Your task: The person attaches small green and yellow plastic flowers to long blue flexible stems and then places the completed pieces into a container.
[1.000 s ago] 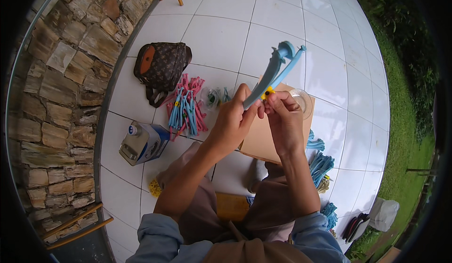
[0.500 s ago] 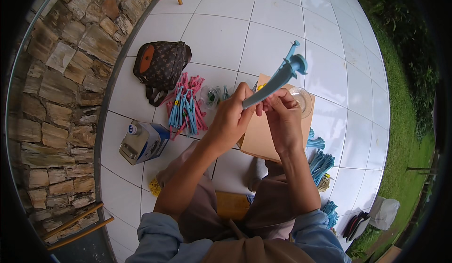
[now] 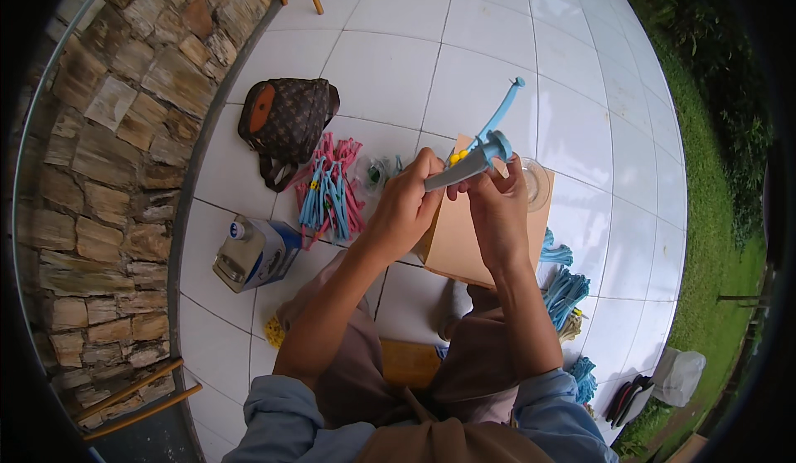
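Observation:
My left hand (image 3: 405, 210) is closed round the lower end of a light-blue, curved piece (image 3: 458, 171) that looks like a toy sword. Its flared, guard-like end (image 3: 497, 145) points up and right, and a thin blue strip (image 3: 502, 111) rises beside it. With fingers pinched, my right hand (image 3: 500, 218) grips the piece just under the flared end. Both hands are above a brown cardboard box (image 3: 466, 252). Small yellow pieces (image 3: 458, 157) show behind the blue piece, and a clear round dish (image 3: 533, 183) sits at the box's right side, partly hidden.
Pink and blue strips (image 3: 332, 189) lie in a pile at left, near a brown backpack (image 3: 286, 123) and a metal can (image 3: 255, 252). Blue bundles (image 3: 566, 290) lie at right. A stone wall (image 3: 108, 173) borders the tiled floor (image 3: 390, 65).
The blue piece has tilted lower, its flared end moving down and left. The thin strip now stands further apart from it, and the yellow pieces show more.

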`<state>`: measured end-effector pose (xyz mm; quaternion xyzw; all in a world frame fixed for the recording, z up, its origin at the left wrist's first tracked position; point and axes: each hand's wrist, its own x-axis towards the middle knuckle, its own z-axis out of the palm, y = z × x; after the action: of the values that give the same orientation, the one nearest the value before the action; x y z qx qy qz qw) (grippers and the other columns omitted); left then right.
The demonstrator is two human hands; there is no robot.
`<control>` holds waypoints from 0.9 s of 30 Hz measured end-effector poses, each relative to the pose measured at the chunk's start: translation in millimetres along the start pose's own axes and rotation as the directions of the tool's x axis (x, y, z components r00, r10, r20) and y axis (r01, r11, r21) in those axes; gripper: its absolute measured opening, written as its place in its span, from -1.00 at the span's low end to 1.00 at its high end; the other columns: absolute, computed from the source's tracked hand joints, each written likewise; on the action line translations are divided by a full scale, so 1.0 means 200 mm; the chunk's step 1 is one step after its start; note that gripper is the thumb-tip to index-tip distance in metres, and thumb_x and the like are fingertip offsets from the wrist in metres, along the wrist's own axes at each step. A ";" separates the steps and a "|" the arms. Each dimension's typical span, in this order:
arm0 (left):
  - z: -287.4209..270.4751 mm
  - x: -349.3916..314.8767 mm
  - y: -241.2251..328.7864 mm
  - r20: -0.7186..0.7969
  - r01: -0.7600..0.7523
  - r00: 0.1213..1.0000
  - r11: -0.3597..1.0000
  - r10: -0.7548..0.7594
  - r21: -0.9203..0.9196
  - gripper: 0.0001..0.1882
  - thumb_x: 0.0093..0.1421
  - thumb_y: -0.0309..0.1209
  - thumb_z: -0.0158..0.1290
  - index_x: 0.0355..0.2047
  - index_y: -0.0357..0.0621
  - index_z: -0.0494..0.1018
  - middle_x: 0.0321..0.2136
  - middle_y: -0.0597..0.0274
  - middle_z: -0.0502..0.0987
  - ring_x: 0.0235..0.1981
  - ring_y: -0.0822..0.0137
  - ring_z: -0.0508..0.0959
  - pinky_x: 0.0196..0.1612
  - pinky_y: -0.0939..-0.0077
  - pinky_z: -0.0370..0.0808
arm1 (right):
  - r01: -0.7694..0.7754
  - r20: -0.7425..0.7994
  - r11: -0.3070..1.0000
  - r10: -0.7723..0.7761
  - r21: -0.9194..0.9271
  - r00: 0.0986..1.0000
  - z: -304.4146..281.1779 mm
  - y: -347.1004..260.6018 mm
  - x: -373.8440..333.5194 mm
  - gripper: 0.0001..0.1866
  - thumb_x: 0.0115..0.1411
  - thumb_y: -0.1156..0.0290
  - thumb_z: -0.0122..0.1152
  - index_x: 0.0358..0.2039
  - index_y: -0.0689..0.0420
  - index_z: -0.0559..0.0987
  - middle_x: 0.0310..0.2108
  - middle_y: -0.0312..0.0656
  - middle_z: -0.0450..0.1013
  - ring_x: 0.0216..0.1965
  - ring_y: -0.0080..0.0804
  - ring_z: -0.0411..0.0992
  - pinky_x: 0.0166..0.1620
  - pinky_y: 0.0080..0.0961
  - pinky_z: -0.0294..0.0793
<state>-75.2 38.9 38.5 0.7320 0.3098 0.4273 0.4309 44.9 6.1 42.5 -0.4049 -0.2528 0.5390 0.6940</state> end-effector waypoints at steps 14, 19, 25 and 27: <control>0.04 -0.02 -0.11 0.035 0.018 0.999 0.990 -0.023 0.143 -0.87 0.12 -0.55 -0.09 -0.40 -0.25 0.16 -0.64 0.13 0.38 -0.66 0.35 0.43 -0.61 0.53 0.28 | 0.040 -0.119 0.943 -0.084 -0.332 0.989 -0.04 0.11 0.09 -0.81 0.06 0.43 0.12 -0.61 0.18 0.35 -0.68 -0.32 0.34 -0.67 -0.63 0.29 -0.53 -0.72 0.25; 0.06 -0.01 -0.16 0.032 0.021 0.999 0.991 -0.025 0.134 -0.89 0.12 -0.59 -0.12 -0.41 -0.26 0.15 -0.63 0.10 0.41 -0.61 0.27 0.47 -0.57 0.50 0.32 | 0.087 -0.113 0.894 -0.151 -0.440 0.982 -0.08 0.17 0.11 -0.77 0.08 0.42 0.08 -0.63 0.21 0.32 -0.70 -0.28 0.35 -0.67 -0.65 0.29 -0.61 -0.70 0.23; 0.08 -0.02 -0.19 0.021 0.160 0.987 0.986 -0.161 0.051 -0.89 0.13 -0.58 -0.12 -0.40 -0.27 0.15 -0.60 0.14 0.38 -0.56 0.40 0.45 -0.53 0.54 0.33 | 0.095 -0.100 0.845 -0.173 -0.527 0.980 -0.06 0.15 0.11 -0.74 0.08 0.38 0.08 -0.64 0.22 0.31 -0.76 -0.25 0.32 -0.72 -0.63 0.27 -0.63 -0.72 0.21; 0.09 -0.02 -0.19 -0.013 0.174 0.985 0.984 -0.174 0.038 -0.89 0.14 -0.58 -0.12 -0.39 -0.27 0.15 -0.60 0.15 0.37 -0.55 0.43 0.43 -0.52 0.55 0.32 | 0.106 -0.082 0.856 -0.170 -0.506 0.982 -0.06 0.15 0.11 -0.75 0.08 0.38 0.07 -0.63 0.22 0.31 -0.77 -0.26 0.31 -0.73 -0.62 0.27 -0.63 -0.72 0.20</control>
<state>-64.3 45.6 -1.0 0.7084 0.3830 0.3854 0.4504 44.2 25.7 9.0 -0.5841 -0.3683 0.3778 0.6168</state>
